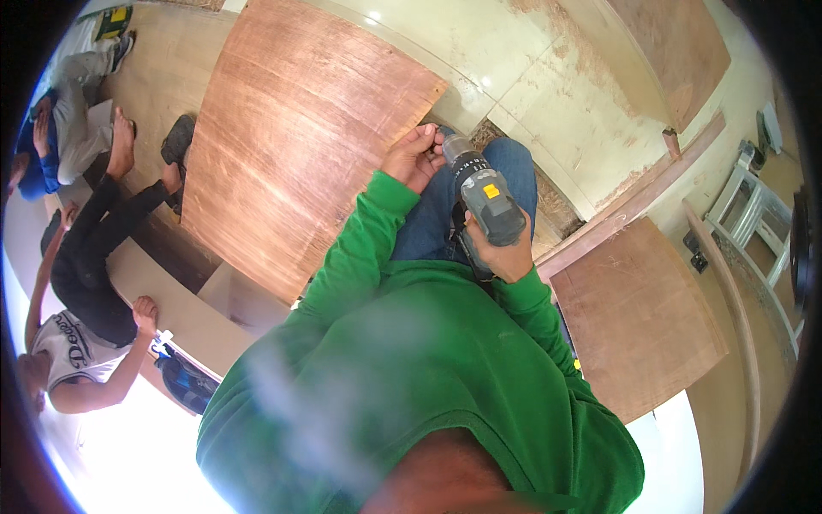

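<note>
My right hand [505, 255] is closed around the grip of a grey and black cordless drill [485, 195] with a yellow label, its nose pointing up and to the left. My left hand [412, 156] has thumb and fingers curled at the drill's tip, on something small that I cannot make out. Just beside that hand is the edge of a large plywood panel [312, 128], extending to the upper left. My jeans-clad legs [511, 152] are below the drill, partly hidden by it and my hands.
Two people [94, 334] [68, 128] sit at the left on pale boards [197, 291]. Right are a wooden batten [629, 193], another plywood piece [638, 317] and an aluminium ladder [753, 223]. Ahead lie stained tiles [556, 94] and, upper right, another board [672, 47].
</note>
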Motion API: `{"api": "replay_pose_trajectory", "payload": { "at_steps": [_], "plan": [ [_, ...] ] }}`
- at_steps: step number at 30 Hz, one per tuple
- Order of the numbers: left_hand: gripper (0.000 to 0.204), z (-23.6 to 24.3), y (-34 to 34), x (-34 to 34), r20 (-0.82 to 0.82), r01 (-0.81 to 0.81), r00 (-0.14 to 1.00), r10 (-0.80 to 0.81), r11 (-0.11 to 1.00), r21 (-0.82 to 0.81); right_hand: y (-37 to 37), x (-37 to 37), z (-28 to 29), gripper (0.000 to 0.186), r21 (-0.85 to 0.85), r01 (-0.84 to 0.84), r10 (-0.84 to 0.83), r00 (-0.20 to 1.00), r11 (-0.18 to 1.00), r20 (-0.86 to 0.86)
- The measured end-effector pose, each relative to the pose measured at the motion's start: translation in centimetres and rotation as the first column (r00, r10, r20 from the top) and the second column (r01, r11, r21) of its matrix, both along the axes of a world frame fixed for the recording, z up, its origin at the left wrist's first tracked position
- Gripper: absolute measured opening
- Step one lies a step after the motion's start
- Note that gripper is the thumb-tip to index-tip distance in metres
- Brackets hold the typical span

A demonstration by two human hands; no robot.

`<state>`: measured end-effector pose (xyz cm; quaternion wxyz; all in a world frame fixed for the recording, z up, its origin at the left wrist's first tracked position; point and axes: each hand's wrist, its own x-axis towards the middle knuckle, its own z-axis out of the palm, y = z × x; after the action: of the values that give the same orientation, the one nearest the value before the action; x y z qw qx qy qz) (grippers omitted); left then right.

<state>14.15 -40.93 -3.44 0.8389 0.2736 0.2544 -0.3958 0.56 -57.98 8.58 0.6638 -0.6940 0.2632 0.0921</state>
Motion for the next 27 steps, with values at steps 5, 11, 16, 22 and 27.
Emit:
{"api": "replay_pose_trajectory", "payload": {
  "at_steps": [5, 11, 16, 22, 27],
  "plan": [
    [0.018, -0.8, 0.0, -0.6, 0.038, -0.019, 0.999, 0.022, 0.998, -0.058, 0.3, -0.6, 0.2, 0.035, 0.036, 0.012, -0.008, 0.994, 0.999, -0.108],
    [0.022, -1.3, 0.9, -0.5, 0.082, -0.017, 0.996, 0.030, 0.988, -0.156, 0.5, -1.0, 0.4, 0.030, -0.062, -0.075, 0.069, 0.992, 0.995, -0.102],
    [0.022, -0.8, 1.3, 0.1, 0.063, -0.025, 0.997, 0.035, 0.986, -0.163, 0.9, -0.8, 0.8, 0.028, -0.095, -0.143, 0.141, 0.990, 0.985, -0.027],
    [0.021, -1.4, 1.9, 0.4, 0.052, -0.014, 0.998, 0.024, 0.981, -0.192, 1.3, -0.6, 1.4, 0.031, -0.042, -0.121, 0.117, 0.990, 0.992, -0.077],
    [0.024, -2.2, 0.9, 0.4, -0.023, -0.018, 1.000, 0.014, 0.986, -0.167, 2.2, 0.5, 1.6, 0.044, -0.219, -0.110, 0.114, 0.993, 0.970, 0.009]
  ]
}}
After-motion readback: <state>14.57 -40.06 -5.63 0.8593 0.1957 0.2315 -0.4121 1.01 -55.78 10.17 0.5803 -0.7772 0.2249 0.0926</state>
